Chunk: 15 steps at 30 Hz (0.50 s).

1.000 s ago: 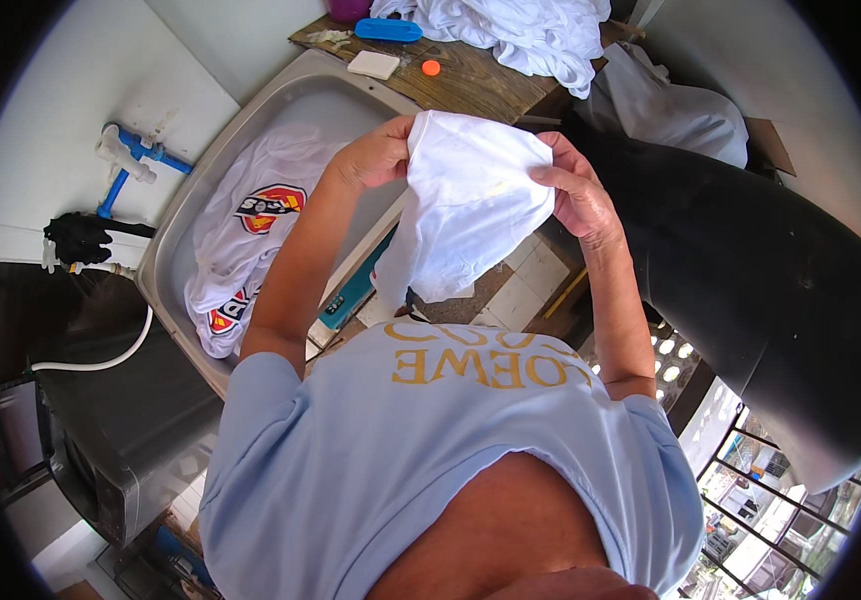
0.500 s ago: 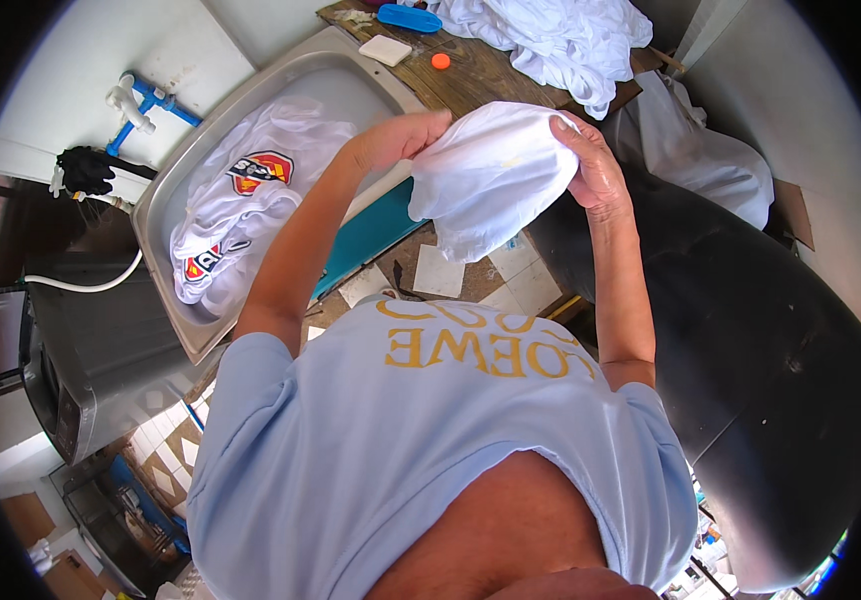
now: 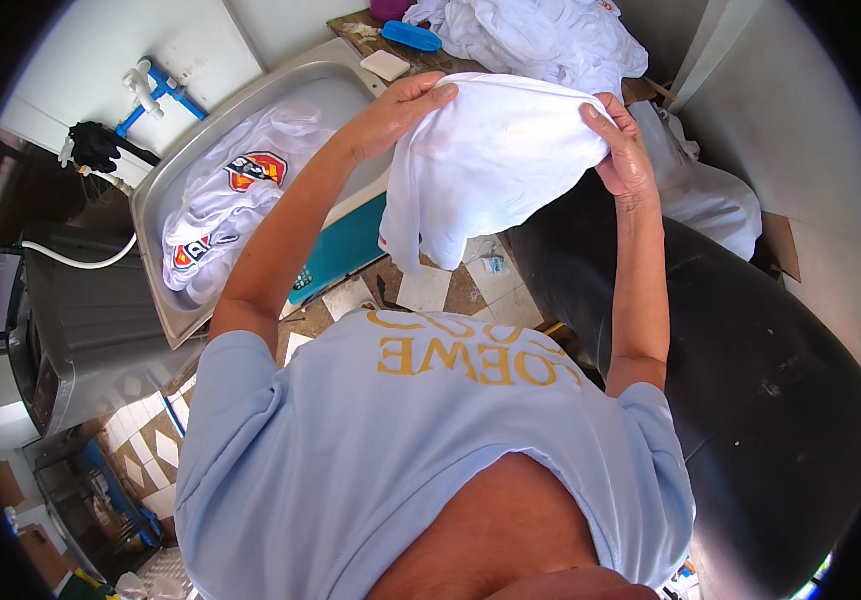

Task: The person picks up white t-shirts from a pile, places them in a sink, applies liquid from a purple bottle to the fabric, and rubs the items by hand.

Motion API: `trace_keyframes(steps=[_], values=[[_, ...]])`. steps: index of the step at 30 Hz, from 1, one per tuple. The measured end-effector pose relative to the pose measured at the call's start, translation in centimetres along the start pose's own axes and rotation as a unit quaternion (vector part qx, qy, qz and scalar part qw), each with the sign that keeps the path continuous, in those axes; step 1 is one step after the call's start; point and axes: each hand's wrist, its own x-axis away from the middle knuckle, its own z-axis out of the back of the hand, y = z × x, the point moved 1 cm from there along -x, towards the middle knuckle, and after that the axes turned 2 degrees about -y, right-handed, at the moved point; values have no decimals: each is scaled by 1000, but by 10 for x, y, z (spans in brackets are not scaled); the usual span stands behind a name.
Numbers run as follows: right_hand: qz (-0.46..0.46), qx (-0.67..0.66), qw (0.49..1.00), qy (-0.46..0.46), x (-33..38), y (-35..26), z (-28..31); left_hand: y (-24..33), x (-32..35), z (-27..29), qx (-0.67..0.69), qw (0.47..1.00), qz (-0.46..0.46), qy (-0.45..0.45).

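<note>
My left hand (image 3: 412,100) and my right hand (image 3: 622,150) each pinch a top corner of the white cloth (image 3: 485,165), which hangs between them in the air. I think I should pull it flat and keep it off the floor. Below my left hand is the sink (image 3: 165,215) with printed shirts (image 3: 235,195). Past my hands, a pile of white clothes (image 3: 540,40) sits on the desk (image 3: 350,25). A big black tub (image 3: 750,370) crowds under my right hand.
</note>
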Motion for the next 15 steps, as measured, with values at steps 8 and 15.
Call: trace_keyframes(steps=[8, 15], values=[[62, 130, 989, -46, -4, -46, -30, 67, 13, 17, -125, 990, -62, 28], [155, 309, 932, -108, -34, -118, -91, 165, 20, 53, -162, 982, -86, 44]])
